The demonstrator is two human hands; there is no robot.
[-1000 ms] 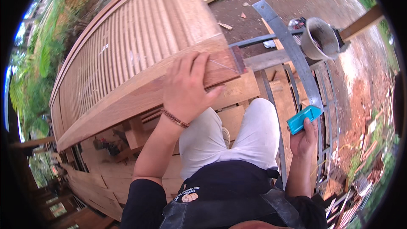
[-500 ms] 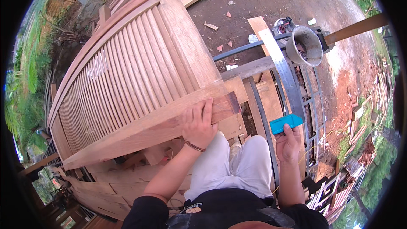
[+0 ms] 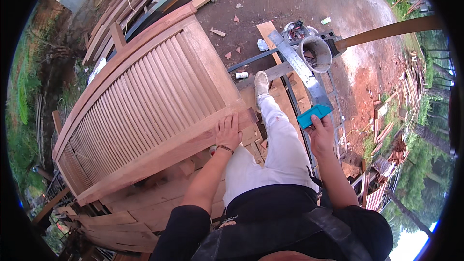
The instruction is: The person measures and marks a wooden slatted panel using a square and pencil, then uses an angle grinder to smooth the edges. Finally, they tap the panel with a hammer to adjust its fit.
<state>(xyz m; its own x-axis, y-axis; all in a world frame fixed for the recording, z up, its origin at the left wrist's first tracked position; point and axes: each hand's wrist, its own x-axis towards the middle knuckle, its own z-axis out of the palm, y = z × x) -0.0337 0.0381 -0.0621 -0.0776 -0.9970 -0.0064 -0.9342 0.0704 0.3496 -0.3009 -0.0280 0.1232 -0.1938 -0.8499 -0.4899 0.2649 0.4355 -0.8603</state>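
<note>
A large wooden louvred shutter panel (image 3: 211, 63) with a curved outer frame lies on my left. My left hand (image 3: 229, 134) rests on its near rail, by the right-hand corner, fingers laid over the top face and slightly apart. In my right hand (image 3: 322, 137) is a try square (image 3: 313, 115), gripped by its teal stock between thumb and fingers. Its long metal blade points up and away, past a grey bucket (image 3: 316, 54). The square is apart from the panel.
My outstretched foot (image 3: 261, 83) is beside the panel's right side, near a metal frame. Stacked boards (image 3: 154, 0) lie beyond the panel. A wooden beam (image 3: 386, 31) reaches in from the right. Loose planks (image 3: 121, 220) are under and below the panel.
One leg has stretched forward past the panel's corner. My right hand has raised the try square forward and a little left. My left hand stays on the rail.
</note>
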